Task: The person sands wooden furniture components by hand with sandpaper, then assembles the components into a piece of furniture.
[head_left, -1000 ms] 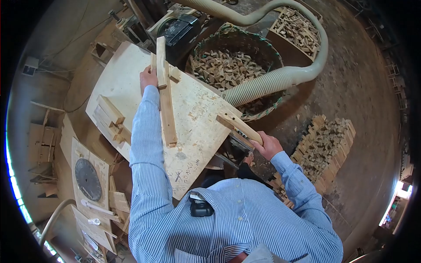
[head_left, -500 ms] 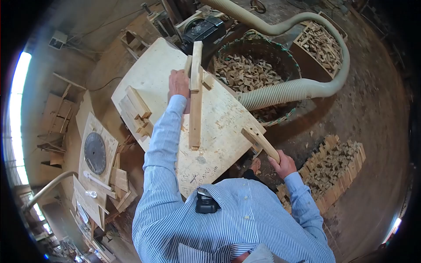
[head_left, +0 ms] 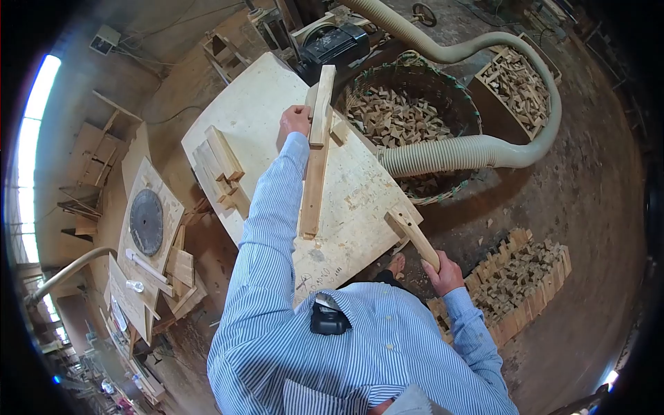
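At the far part of the pale worktable (head_left: 263, 90), my left hand (head_left: 295, 121) is closed, with its fingers curled against the left side of a wooden guide (head_left: 321, 107). What lies inside those fingers is hidden. A longer wooden strip (head_left: 315, 187) runs toward me from under the guide, and a small wood block (head_left: 339, 130) sits to its right. My right hand (head_left: 446, 273) is wrapped around the near end of a wooden handle (head_left: 417, 238), whose far end meets the table's right edge.
Cut wood pieces (head_left: 225, 162) lie on the table's left side. Beyond the right edge stand a woven basket (head_left: 465, 111) of offcuts, a ribbed hose (head_left: 443, 155) and a black motor (head_left: 335, 48). Stacked blocks (head_left: 512, 287) are on the floor; a circular blade (head_left: 146, 223) is at left.
The view has shifted slightly, so the table appears a little farther right. My left hand's fingers look more curled beside the guide. My right hand keeps its grip on the handle.
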`<state>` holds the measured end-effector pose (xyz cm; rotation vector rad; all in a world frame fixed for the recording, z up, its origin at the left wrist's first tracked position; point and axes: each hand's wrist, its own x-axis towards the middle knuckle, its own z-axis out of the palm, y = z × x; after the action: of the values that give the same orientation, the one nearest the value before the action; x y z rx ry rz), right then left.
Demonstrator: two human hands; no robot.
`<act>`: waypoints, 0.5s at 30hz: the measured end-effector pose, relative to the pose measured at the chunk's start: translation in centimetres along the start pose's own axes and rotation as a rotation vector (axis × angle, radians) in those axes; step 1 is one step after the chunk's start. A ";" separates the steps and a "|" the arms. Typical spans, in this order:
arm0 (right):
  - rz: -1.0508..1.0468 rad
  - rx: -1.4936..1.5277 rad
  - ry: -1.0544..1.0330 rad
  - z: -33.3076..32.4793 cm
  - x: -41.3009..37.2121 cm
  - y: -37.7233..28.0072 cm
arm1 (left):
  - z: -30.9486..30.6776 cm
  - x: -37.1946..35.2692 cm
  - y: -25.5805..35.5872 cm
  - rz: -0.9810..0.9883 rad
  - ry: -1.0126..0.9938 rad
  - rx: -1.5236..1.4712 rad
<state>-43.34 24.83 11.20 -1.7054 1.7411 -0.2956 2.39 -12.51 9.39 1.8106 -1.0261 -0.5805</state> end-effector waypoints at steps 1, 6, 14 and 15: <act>-0.007 -0.004 -0.002 0.1 0.1 0.2 | 0.6 1.0 -0.2 -0.016 0.002 0.025; -0.034 -0.004 0.005 0.3 0.2 0.5 | 0.4 1.0 1.7 -0.004 0.017 0.178; -0.001 0.030 -0.016 1.0 0.4 -0.5 | 0.2 1.5 2.0 0.032 0.088 0.153; -0.006 0.041 0.001 2.0 0.1 0.1 | -0.3 1.0 2.4 0.056 0.105 0.138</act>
<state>-42.17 25.29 9.60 -1.6821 1.7197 -0.3330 2.22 -13.67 11.68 1.9053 -1.0629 -0.3843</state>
